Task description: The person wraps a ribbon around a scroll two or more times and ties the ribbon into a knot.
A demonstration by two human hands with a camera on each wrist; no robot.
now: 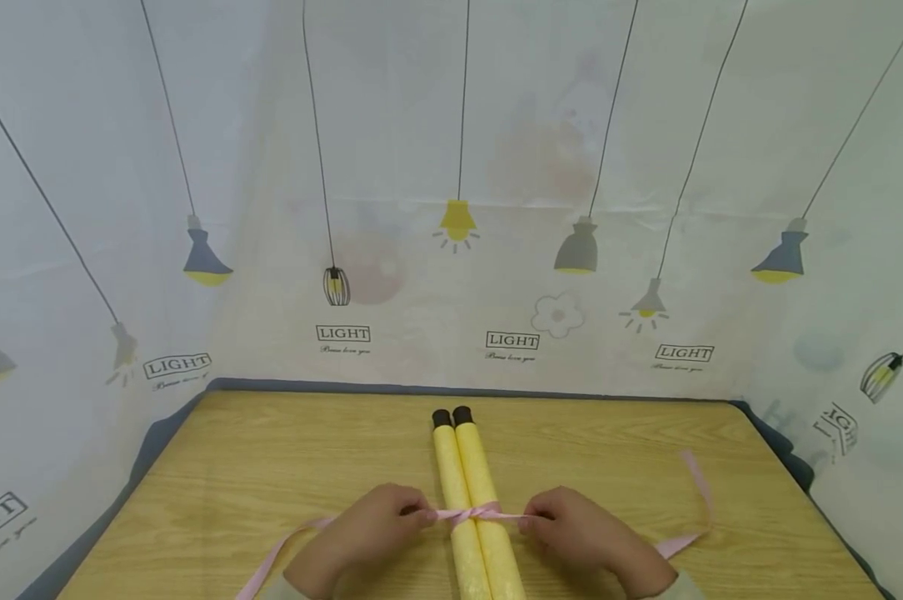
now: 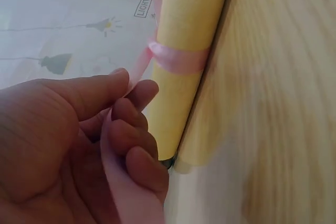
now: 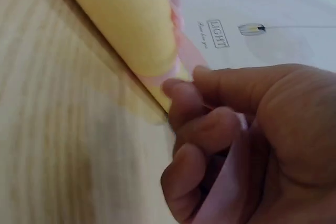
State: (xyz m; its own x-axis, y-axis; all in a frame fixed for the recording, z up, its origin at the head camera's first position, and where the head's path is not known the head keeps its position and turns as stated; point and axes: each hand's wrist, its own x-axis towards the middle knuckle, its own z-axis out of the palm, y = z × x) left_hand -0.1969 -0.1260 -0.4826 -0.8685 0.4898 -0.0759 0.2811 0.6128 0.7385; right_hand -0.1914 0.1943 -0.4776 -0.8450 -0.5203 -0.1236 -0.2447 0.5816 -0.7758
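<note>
Two yellow scroll-like rolls with black end caps lie side by side on the table. A pink ribbon wraps round both and crosses in a twist on top. My left hand pinches the ribbon just left of the rolls, between thumb and forefinger. On the other side my right hand pinches the opposite end close to the rolls. Between the hands the ribbon runs nearly straight. In the left wrist view the ribbon's tail passes through the palm; another tail hangs below the right fingers.
The wood-grain table carries loose ribbon ends, one trailing left and one curling out at right. A pale cloth printed with hanging lamps stands behind and at both sides of the table.
</note>
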